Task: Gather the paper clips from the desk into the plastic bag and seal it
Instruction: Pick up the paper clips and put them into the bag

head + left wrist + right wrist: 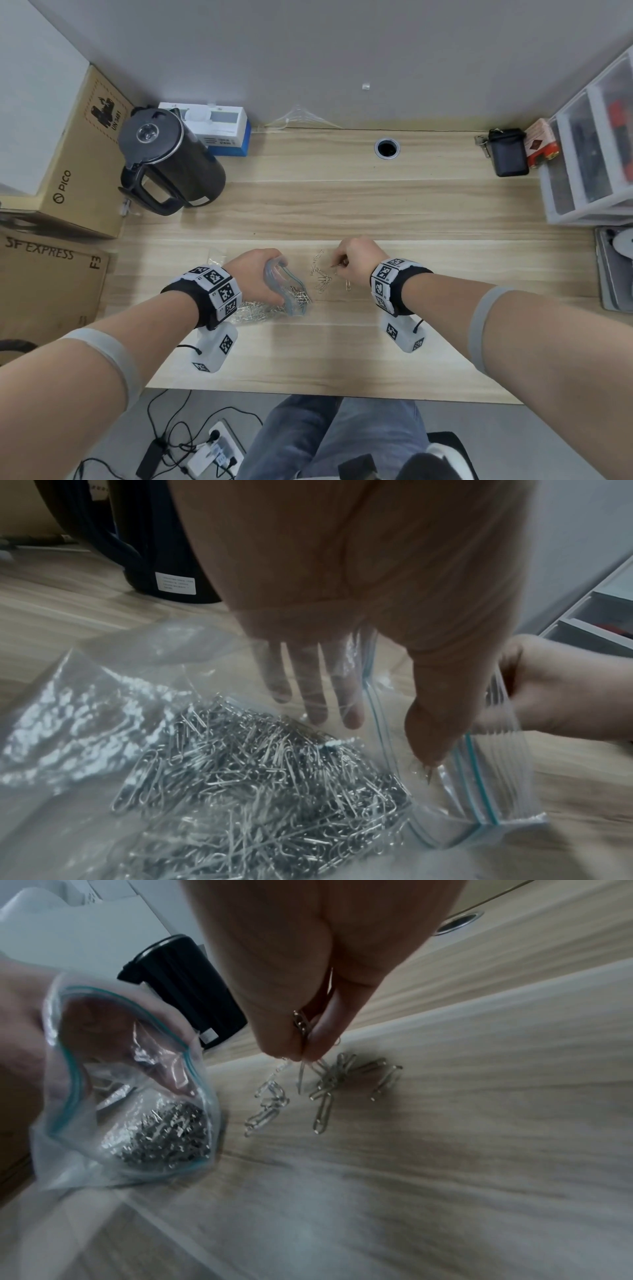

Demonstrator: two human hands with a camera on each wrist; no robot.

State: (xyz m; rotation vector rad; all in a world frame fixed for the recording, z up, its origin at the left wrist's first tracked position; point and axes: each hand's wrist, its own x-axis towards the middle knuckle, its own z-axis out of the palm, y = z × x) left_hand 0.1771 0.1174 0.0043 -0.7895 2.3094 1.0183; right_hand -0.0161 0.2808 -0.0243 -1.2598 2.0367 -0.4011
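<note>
**Clips half gathered, bag held open**

Holding the plastic bag [287, 287] by its mouth, my left hand [255, 274] has its fingers [316, 693] slid inside the opening and the thumb outside, so the blue zip strip gapes toward my right hand [359, 262]. The bag lies on the desk [342, 205] just in front of me, its lower part resting flat under my left wrist. A thick heap of silver paper clips [260, 785] already sits inside it (they crowd the half nearest the opening).

My right hand is pinched shut around several clips [303, 1031], thumb against fingertips, with wire ends poking out below. How many I grip I cannot tell, since the wrist view is blurred. It hovers just above the loose clips [321, 274] that lie scattered on the wood between my two hands, close beside the bag's mouth.

Farther back on the left stands a black kettle [171, 161], and clear plastic drawers [589, 154] sit at the right edge.
</note>
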